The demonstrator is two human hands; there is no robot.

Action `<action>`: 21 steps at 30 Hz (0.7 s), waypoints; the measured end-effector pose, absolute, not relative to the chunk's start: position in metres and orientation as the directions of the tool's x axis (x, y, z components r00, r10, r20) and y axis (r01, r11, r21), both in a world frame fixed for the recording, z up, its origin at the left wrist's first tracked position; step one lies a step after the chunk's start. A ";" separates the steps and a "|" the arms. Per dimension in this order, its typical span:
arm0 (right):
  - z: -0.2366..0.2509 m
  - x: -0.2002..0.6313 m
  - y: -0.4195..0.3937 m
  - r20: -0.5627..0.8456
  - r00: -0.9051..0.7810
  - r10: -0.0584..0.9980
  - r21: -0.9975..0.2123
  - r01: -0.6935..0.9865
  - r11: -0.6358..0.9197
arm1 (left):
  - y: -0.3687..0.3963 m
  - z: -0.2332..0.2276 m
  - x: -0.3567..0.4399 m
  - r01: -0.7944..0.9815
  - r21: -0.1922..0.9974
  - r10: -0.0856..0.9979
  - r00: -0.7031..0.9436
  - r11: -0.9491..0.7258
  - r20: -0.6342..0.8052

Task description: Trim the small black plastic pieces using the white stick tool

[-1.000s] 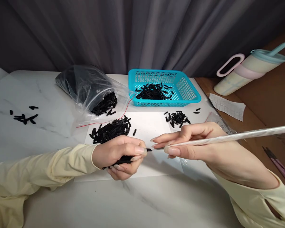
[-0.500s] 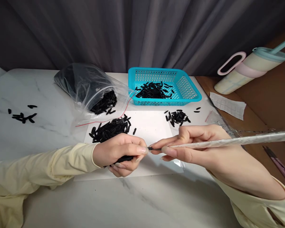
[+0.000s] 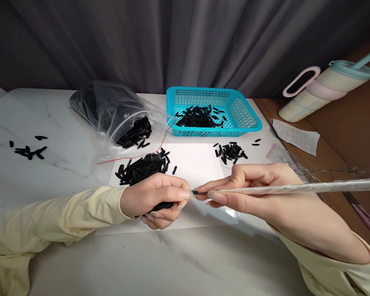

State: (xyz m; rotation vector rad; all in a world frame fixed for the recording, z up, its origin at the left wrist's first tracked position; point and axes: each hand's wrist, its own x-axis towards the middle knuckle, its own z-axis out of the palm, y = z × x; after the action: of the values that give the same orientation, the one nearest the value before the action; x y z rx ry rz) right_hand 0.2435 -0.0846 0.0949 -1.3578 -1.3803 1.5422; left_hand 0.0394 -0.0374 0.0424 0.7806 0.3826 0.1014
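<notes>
Two hands are meeting over a white paper sheet (image 3: 200,164) on the pale marble table (image 3: 64,172).

The left hand (image 3: 156,199) is pinching one small black plastic piece (image 3: 195,192) at its fingertips and gripping more black pieces in its palm. The right hand (image 3: 259,191) is holding a long thin clear-wrapped stick (image 3: 296,188), its tip touching that piece. A blue plastic basket (image 3: 243,115) is sitting behind, well apart.

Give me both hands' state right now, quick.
Left hand: closed, holding a bunch of small black pieces.
Right hand: closed, pinching a long thin rod.
</notes>
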 end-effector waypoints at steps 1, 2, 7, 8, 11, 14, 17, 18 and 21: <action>0.095 0.243 -0.085 -0.265 -0.244 0.933 -0.960 0.160 -0.231 | -0.038 0.042 0.039 0.050 0.704 0.231 0.926 0.708 -0.298; 0.094 0.243 -0.085 -0.264 -0.239 0.934 -0.960 0.161 -0.230 | -0.038 0.043 0.039 0.049 0.705 0.232 0.926 0.707 -0.297; 0.096 0.242 -0.086 -0.261 -0.238 0.936 -0.957 0.188 -0.219 | -0.039 0.041 0.039 0.042 0.708 0.237 0.927 0.705 -0.291; 0.097 0.242 -0.086 -0.267 -0.231 0.936 -0.952 0.212 -0.219 | -0.038 0.041 0.039 0.038 0.707 0.240 0.927 0.706 -0.289; 0.098 0.241 -0.089 -0.249 -0.213 0.945 -0.936 0.303 -0.178 | -0.038 0.039 0.040 0.023 0.702 0.247 0.928 0.712 -0.280; 0.097 0.238 -0.095 -0.145 -0.210 0.967 -0.921 0.386 -0.054 | -0.038 0.038 0.041 0.022 0.699 0.252 0.924 0.715 -0.286; 0.092 0.231 -0.104 -0.021 -0.169 0.985 -0.840 0.537 0.074 | -0.038 0.038 0.042 0.044 0.686 0.258 0.908 0.726 -0.330; 0.090 0.228 -0.108 0.021 -0.160 0.987 -0.796 0.595 0.114 | -0.038 0.039 0.042 0.050 0.679 0.260 0.901 0.732 -0.346; 0.076 0.219 -0.117 0.208 -0.171 0.963 -0.643 0.718 0.266 | -0.036 0.039 0.043 0.045 0.661 0.279 0.883 0.749 -0.378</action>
State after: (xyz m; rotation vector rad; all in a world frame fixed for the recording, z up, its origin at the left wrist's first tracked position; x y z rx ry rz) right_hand 0.2187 -0.1173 0.0759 -1.5136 -1.9576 0.5439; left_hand 0.0432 -0.0360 0.0393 0.7193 0.4819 0.1334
